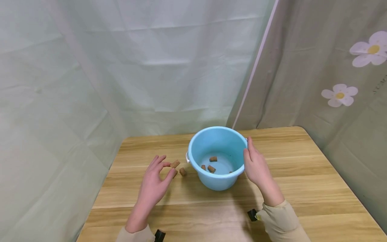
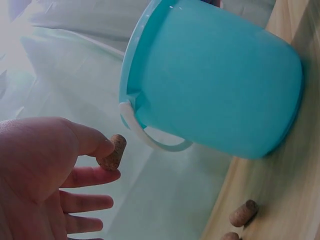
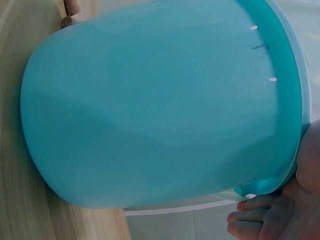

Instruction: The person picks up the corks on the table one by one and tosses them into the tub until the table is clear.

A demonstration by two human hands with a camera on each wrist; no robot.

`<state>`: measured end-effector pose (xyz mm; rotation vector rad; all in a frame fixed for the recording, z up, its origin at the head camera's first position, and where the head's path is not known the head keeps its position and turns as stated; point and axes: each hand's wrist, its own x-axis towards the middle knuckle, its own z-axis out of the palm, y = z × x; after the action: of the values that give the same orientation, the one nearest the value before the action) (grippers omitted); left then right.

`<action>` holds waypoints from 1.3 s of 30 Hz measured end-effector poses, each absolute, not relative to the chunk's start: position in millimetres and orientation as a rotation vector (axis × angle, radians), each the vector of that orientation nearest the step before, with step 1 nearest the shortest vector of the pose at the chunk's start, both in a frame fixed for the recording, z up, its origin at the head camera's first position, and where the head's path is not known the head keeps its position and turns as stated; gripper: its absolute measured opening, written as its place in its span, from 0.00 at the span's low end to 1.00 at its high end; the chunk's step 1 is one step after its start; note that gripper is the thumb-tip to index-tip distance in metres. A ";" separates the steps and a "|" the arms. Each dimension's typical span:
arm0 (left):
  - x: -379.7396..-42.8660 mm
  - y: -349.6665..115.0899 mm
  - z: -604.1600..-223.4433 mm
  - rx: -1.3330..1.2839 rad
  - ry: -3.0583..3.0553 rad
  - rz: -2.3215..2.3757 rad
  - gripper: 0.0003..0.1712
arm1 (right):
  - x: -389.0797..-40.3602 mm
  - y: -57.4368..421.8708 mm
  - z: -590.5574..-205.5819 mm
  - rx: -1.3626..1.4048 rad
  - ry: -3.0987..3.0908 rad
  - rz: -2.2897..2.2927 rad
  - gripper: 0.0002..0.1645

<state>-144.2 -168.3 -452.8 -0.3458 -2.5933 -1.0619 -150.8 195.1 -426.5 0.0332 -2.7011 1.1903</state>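
Observation:
My left hand point(image 1: 152, 185) pinches a brown cork point(image 2: 114, 153) between thumb and index finger, above the table and left of the bucket. The other fingers spread loosely in the left wrist view. A light blue bucket point(image 1: 218, 183) with a white handle point(image 2: 142, 134) stands upright on the table. Its rim is gripped on the right side by my right hand point(image 1: 259, 169), whose curled fingers point(image 3: 255, 216) show below the rim in the right wrist view. Several corks point(image 1: 211, 168) lie on the bucket's floor. Beside the bucket, under the left hand, two corks point(image 2: 244, 213) lie on the wood.
The wooden table point(image 1: 302, 188) reaches back to a pale curtain point(image 1: 169, 74). A greyish curtain with white flowers point(image 1: 340, 95) hangs along the right. Small black pieces point(image 1: 252, 215) sit by both sleeves.

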 end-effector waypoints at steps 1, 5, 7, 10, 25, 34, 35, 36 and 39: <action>-144.5 -167.2 -451.9 -0.352 -2.588 -1.064 0.13 | -150.8 194.9 -426.5 0.033 -2.701 1.189 0.37; -146.1 -164.1 -448.1 -0.365 -2.562 -1.067 0.12 | -150.7 194.1 -426.5 0.034 -2.698 1.188 0.37; -147.3 -162.7 -445.3 -0.379 -2.540 -1.071 0.12 | -150.6 193.9 -426.6 0.034 -2.696 1.192 0.37; -149.1 -160.6 -440.8 -0.414 -2.499 -1.069 0.13 | -150.5 193.9 -426.7 0.034 -2.695 1.197 0.37; -155.6 -140.5 -423.7 -0.618 -2.373 -1.044 0.14 | -150.4 194.3 -426.3 0.033 -2.702 1.189 0.38; -153.8 -128.7 -423.3 -0.656 -2.388 -1.060 0.14 | -150.6 194.7 -427.0 0.030 -2.701 1.200 0.38; -153.6 -127.5 -423.6 -0.668 -2.383 -1.058 0.14 | -150.6 194.7 -426.9 0.030 -2.702 1.199 0.38; -153.1 -126.2 -423.5 -0.680 -2.377 -1.060 0.14 | -150.7 194.8 -426.9 0.030 -2.703 1.199 0.38; -152.8 -122.6 -425.0 -0.719 -2.358 -1.055 0.13 | -151.0 194.6 -426.8 0.029 -2.701 1.196 0.38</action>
<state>-152.8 -122.6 -425.0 -0.7188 -2.3581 -1.0552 -151.0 194.6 -426.8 0.0294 -2.7006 1.1962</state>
